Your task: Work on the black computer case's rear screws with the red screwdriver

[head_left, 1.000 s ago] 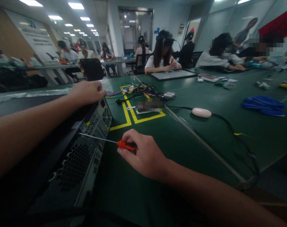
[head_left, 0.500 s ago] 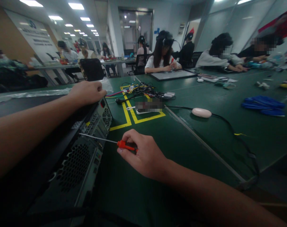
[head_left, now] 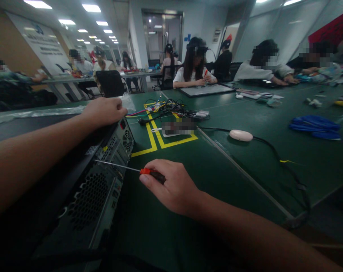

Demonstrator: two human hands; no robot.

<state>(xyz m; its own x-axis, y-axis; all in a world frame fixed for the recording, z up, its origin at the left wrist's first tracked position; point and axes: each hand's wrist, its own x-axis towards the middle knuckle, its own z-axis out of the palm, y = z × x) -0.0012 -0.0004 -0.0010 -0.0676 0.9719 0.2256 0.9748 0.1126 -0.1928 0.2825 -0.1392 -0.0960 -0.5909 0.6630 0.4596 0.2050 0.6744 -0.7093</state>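
While right hand [head_left: 173, 186] grips screwdriver [head_left: 144, 171], left hand [head_left: 103, 110] atop computer [head_left: 89, 194], closure unclear, cables [head_left: 171, 108] beyond

Ahead of you stands a glass door [head_left: 163, 41]. Left of it, you have a tan wall [head_left: 0, 39], a white lettered panel [head_left: 32, 39], rows of lit ceiling lights [head_left: 91, 7] and, nearer you, a black chair [head_left: 111, 83]. Right of it come a pale wall [head_left: 206, 24], then a red banner [head_left: 332, 28]. Your green table [head_left: 222, 175] stretches toward the door.
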